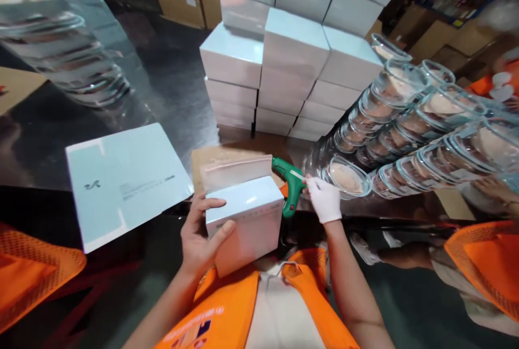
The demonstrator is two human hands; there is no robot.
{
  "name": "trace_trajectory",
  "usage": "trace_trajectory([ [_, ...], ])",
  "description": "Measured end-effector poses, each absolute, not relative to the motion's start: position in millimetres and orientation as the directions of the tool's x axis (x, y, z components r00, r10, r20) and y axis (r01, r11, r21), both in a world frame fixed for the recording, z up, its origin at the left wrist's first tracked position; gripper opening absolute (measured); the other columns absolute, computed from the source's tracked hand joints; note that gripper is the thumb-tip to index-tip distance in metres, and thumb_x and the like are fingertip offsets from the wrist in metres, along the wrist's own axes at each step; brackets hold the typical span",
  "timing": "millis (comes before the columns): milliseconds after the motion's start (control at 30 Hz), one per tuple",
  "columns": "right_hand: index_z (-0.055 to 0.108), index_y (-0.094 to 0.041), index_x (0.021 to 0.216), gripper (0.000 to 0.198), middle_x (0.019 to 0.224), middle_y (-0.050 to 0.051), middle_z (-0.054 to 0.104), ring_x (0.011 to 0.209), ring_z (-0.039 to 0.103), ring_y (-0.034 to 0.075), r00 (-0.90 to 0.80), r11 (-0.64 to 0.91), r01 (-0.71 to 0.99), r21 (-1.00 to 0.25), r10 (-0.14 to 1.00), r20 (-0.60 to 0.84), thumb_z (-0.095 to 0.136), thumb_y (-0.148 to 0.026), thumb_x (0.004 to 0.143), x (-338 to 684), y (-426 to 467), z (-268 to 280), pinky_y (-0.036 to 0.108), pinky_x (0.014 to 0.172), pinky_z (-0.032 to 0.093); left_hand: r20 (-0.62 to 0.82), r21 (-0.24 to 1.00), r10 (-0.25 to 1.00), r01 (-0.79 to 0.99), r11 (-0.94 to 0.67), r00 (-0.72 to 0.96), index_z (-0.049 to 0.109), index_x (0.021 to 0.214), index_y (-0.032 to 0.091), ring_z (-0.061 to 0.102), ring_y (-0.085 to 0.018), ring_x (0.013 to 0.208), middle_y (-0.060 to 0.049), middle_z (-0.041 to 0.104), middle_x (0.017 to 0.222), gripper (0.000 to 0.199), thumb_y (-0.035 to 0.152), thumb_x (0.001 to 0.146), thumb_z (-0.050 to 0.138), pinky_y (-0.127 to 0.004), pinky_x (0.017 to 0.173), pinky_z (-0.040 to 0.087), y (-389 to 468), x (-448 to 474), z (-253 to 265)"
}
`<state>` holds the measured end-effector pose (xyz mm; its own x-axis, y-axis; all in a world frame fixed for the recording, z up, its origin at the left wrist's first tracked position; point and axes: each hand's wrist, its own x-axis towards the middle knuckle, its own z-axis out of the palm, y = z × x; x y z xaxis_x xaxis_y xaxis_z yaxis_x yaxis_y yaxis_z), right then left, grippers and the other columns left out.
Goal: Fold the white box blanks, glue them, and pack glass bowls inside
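Observation:
My bare left hand [203, 235] grips a white carton [247, 225] by its left side, thumb on the near face and fingers over the top. A raised flap [237, 172] stands up along the carton's far edge. Just right of the carton is a green glue gun [292, 184] with an orange trigger, its nozzle pointing towards the flap. My right hand [324, 199], in a white glove, pinches at the gun's rear end, off the handle. Whether a glue stick is between those fingers is too small to tell.
A flat white printed carton [130, 181] lies at left. Stacked white boxes [292, 68] stand behind. Clear round tubs are stacked at left [89, 62] and right [430, 127], near a single tub [346, 176]. Orange chairs [486, 262] and another person's legs [405, 268] are at right.

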<state>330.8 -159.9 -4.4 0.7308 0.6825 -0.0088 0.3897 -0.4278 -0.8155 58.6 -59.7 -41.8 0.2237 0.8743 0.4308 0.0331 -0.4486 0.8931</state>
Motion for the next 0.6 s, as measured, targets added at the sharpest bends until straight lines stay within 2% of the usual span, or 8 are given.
trace_trajectory([
  [100,0.079,-0.018,0.115,0.059,0.105,0.01,0.082,0.089,0.078,0.024,0.574,-0.247,0.206,-0.947,0.814,-0.088,0.072,-0.069,0.085,311.4,-153.0,19.3,0.034,0.078,0.063,0.418,0.901,0.846,-0.033,-0.432,0.33,0.075,0.097,0.025,0.067,-0.027,0.119,-0.005,0.072,0.104,0.031,0.052,0.083,0.083,-0.035,0.097,0.056,-59.6,62.9,-42.9],
  [200,0.078,-0.018,0.114,0.059,0.107,0.007,0.082,0.097,0.077,0.025,0.374,-0.16,-0.057,-0.985,0.912,-0.17,0.088,-0.059,0.072,291.9,-137.7,26.5,0.036,0.087,0.063,0.402,0.913,0.825,-0.11,-0.392,0.397,0.075,0.095,0.024,0.067,-0.03,0.126,-0.008,0.073,0.114,0.031,0.05,0.081,0.086,-0.036,0.101,0.056,-59.4,68.7,-42.7],
  [267,0.077,-0.02,0.115,0.059,0.105,0.005,0.081,0.098,0.076,0.024,0.391,-0.104,-0.094,-0.99,0.911,-0.133,0.091,-0.059,0.072,288.4,-134.3,24.2,0.036,0.09,0.063,0.377,0.926,0.839,-0.174,-0.334,0.393,0.074,0.094,0.023,0.066,-0.03,0.13,-0.01,0.072,0.124,0.03,0.045,0.08,0.088,-0.034,0.102,0.056,-58.1,72.8,-41.9],
  [333,0.079,-0.021,0.114,0.062,0.111,0.006,0.081,0.105,0.076,0.026,0.343,-0.004,-0.052,-0.999,0.939,-0.021,0.082,-0.072,0.078,292.7,-139.3,21.4,0.039,0.096,0.061,0.347,0.922,0.856,-0.31,-0.234,0.385,0.071,0.104,0.026,0.07,-0.028,0.126,-0.007,0.071,0.124,0.033,0.039,0.08,0.089,-0.034,0.1,0.057,-55.3,76.8,-41.0],
  [400,0.081,-0.022,0.115,0.077,0.127,0.011,0.078,0.121,0.072,0.03,0.154,0.109,0.028,-0.994,0.982,0.112,0.064,-0.089,0.083,300.3,-149.1,20.7,0.046,0.108,0.056,0.326,0.885,0.861,-0.447,-0.132,0.391,0.062,0.124,0.036,0.074,-0.026,0.119,-0.002,0.071,0.115,0.05,0.036,0.082,0.089,-0.037,0.097,0.061,-51.2,79.1,-40.1],
  [467,0.08,-0.023,0.124,0.086,0.142,0.015,0.071,0.137,0.064,0.034,-0.032,0.215,0.131,-0.968,0.977,0.213,0.057,-0.094,0.082,305.5,-158.7,21.1,0.051,0.119,0.048,0.334,0.864,0.851,-0.493,-0.104,0.405,0.055,0.133,0.042,0.076,-0.027,0.117,0.0,0.07,0.11,0.06,0.035,0.083,0.088,-0.041,0.095,0.063,-46.9,78.6,-38.8],
  [533,0.077,-0.025,0.131,0.072,0.146,0.015,0.069,0.139,0.062,0.033,-0.075,0.293,0.258,-0.921,0.956,0.283,0.071,-0.08,0.085,304.9,-164.6,19.6,0.051,0.12,0.047,0.365,0.881,0.83,-0.444,-0.162,0.422,0.065,0.119,0.032,0.075,-0.028,0.117,-0.003,0.069,0.109,0.043,0.032,0.083,0.088,-0.041,0.097,0.062,-43.6,75.5,-36.1],
  [600,0.076,-0.027,0.129,0.046,0.142,0.014,0.07,0.134,0.066,0.028,-0.049,0.353,0.352,-0.867,0.932,0.359,0.079,-0.056,0.093,299.5,-166.5,15.0,0.048,0.116,0.051,0.414,0.89,0.801,-0.375,-0.258,0.432,0.072,0.095,0.023,0.074,-0.028,0.117,-0.006,0.068,0.108,0.021,0.03,0.084,0.088,-0.042,0.101,0.06,-42.4,71.8,-31.6],
])
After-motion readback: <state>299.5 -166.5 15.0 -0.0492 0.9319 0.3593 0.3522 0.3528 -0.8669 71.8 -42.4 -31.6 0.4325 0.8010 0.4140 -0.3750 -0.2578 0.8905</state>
